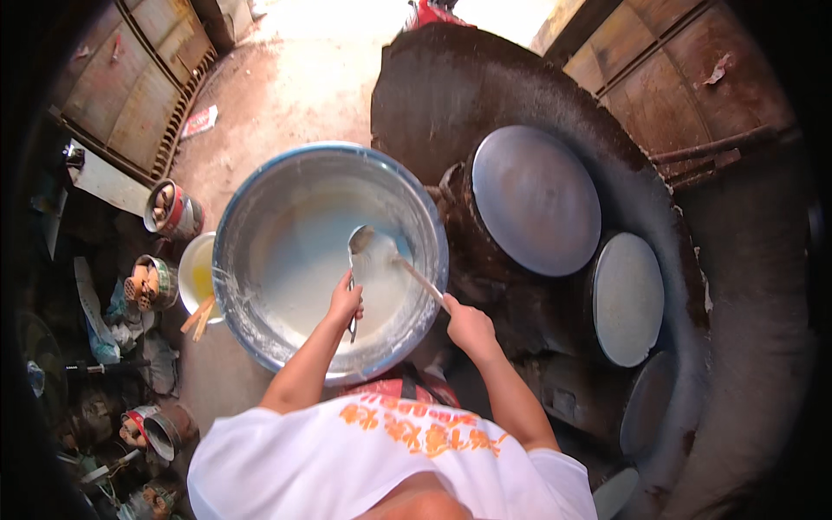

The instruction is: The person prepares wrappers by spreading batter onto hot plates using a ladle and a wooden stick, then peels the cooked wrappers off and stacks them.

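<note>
A wide metal basin (232,286) of thin whitish batter (303,277) stands in front of me. My left hand (346,299) is closed round the handle of a metal ladle (360,238), whose bowl is over the batter. In my right hand (471,327) is a wooden stick (422,279), slanting over the basin's right rim. Its far end meets the batter beside the ladle; whether a blade sits below the surface, I cannot tell.
Round griddles (537,199) curve along my right; one bears a pale round sheet (630,299). At the basin's left, a white bowl (187,276) holds yellow liquid and wooden sticks (202,319). Beyond it stand tins (186,217) of brown cylindrical pieces. Metal panels (130,69) rise at far left.
</note>
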Available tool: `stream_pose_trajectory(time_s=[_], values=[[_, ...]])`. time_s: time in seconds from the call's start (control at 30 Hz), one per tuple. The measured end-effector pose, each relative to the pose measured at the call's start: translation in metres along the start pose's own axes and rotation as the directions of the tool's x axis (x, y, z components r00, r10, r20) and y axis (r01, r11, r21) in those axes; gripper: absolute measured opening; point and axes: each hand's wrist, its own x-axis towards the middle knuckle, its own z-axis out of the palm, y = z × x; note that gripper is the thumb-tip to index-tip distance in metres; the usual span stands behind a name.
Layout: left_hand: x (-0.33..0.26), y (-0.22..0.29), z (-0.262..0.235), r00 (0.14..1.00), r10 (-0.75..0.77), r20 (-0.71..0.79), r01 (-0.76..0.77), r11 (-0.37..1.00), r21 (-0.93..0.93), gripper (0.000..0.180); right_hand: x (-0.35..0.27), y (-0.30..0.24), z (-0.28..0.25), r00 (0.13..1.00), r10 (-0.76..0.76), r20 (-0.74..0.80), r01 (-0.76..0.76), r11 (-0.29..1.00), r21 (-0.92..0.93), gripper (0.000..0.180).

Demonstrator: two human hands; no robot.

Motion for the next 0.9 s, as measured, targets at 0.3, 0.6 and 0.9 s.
stream_pose_trajectory(time_s=[0.3, 0.6, 0.9], values=[[0.049, -0.030, 0.052, 0.990, 0.089, -0.111, -0.089, 0.996, 0.003, 0.046, 0.012, -0.015, 0.059, 0.993, 0.108, 0.040, -0.113, 0.982, 0.148, 0.044], [0.010, -0.020, 0.104, 0.852, -0.067, 0.519, 0.505, 0.362, -0.783, 0.039, -0.036, 0.017, 0.061, 0.969, 0.029, 0.244, -0.228, 0.481, 0.847, 0.047], [-0.194, 0.078, 0.115, 0.568, 0.366, 0.737, 0.644, 0.360, -0.675, 0.045, -0.107, 0.042, -0.038, 0.899, -0.414, 0.147, -0.183, -0.050, 0.982, 0.052]])
